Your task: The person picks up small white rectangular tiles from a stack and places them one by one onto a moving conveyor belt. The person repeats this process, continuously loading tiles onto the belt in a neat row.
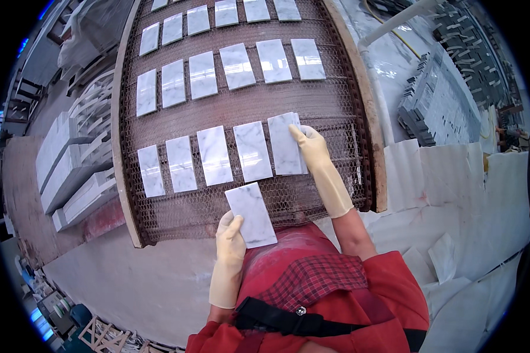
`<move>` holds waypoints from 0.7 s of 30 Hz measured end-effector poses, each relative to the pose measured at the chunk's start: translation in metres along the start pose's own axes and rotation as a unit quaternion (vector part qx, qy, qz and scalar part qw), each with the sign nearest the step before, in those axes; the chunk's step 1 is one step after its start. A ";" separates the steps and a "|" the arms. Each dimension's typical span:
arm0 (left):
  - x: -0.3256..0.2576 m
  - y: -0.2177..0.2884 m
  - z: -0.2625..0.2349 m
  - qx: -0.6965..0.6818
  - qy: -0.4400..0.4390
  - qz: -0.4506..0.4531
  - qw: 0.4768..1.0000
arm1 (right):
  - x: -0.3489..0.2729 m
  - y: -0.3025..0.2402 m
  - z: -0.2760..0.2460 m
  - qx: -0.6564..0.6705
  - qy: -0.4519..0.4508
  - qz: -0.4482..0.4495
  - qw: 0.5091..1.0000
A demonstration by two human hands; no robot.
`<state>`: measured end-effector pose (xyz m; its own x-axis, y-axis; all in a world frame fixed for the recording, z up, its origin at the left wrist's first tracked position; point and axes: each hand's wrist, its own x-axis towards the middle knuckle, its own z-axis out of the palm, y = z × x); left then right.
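My left hand [232, 234], in a cream rubber glove, grips a white marble tile [252, 213] with grey veins by its left edge, close to my body. With the thumb on top, my right hand [312, 146], gloved alike, is closed on the right side of a small stack of marble tiles [285, 147] at the right end of the nearest row. Left of that stack lie more tiles, among them a marble tile [253, 152] right beside it. All of them rest on a wire mesh conveyor [218, 109], where further rows stretch away from me.
Wooden rails [368, 106] edge the conveyor on both sides. Stacked pale slabs [70, 159] stand to the left. At the right are a pile of grey mosaic sheets [439, 97], a white pipe [394, 26] and pale sheeting [453, 182].
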<state>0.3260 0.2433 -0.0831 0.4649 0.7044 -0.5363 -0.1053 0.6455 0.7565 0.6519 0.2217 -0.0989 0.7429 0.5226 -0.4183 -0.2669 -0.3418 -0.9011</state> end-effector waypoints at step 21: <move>0.006 -0.016 -0.011 -0.108 -0.006 -0.027 0.994 | -0.007 -0.035 -0.080 -0.214 0.167 -0.046 0.961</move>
<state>0.3209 0.2406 -0.1030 0.4860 0.6635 -0.5688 -0.2657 0.7322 0.6271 0.7054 0.1671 -0.0552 0.9263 0.3102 -0.2141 0.0332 -0.6331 -0.7733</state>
